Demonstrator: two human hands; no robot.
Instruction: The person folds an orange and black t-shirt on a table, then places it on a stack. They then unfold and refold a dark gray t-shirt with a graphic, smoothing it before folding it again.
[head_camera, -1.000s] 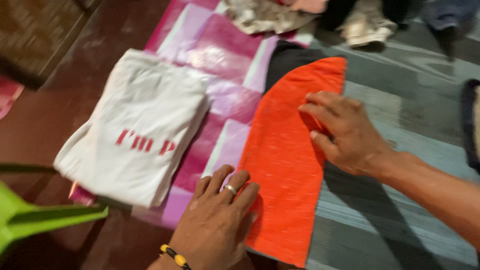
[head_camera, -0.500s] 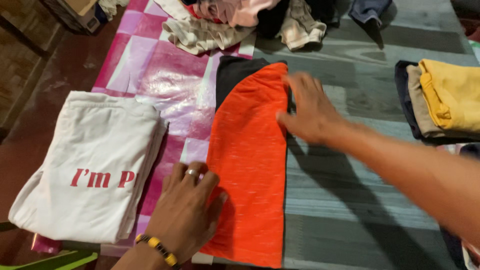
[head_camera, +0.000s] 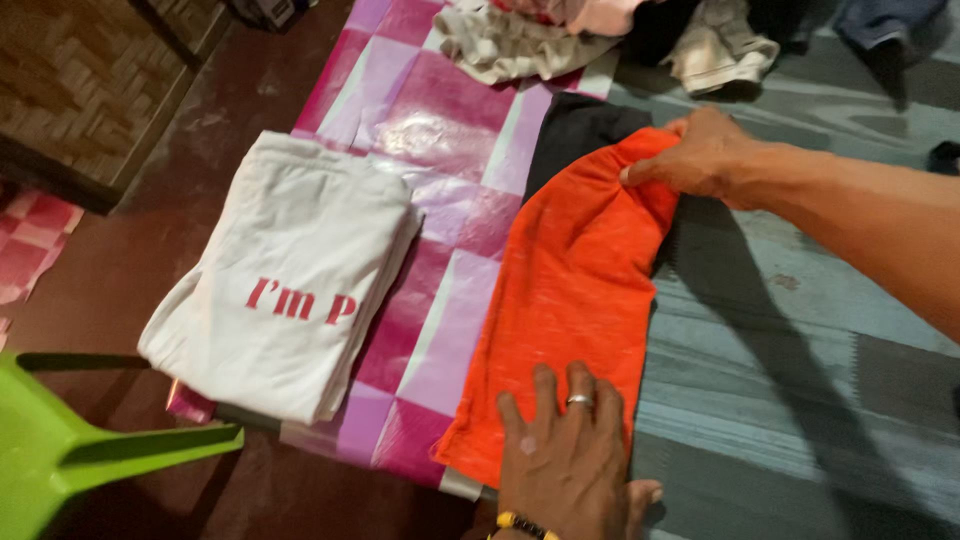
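Observation:
An orange garment with a black part (head_camera: 570, 270) lies lengthwise on the table, folded narrow. My right hand (head_camera: 700, 155) pinches its far top edge and lifts it, bunching the cloth. My left hand (head_camera: 570, 455), with a ring and a yellow-and-black bead bracelet, presses flat on the garment's near end, fingers spread. A folded white shirt with red lettering (head_camera: 285, 275) rests to the left on the pink checkered plastic cloth (head_camera: 420, 110).
A heap of unfolded clothes (head_camera: 600, 35) sits at the far edge. The right part of the table is covered by a grey-green mat (head_camera: 800, 330). A green plastic chair (head_camera: 60, 440) stands at the near left; a dark red floor lies beyond the table.
My right hand went from resting flat on the garment's side to gripping and raising its far edge. My left hand slid right onto the near end. The view shifted.

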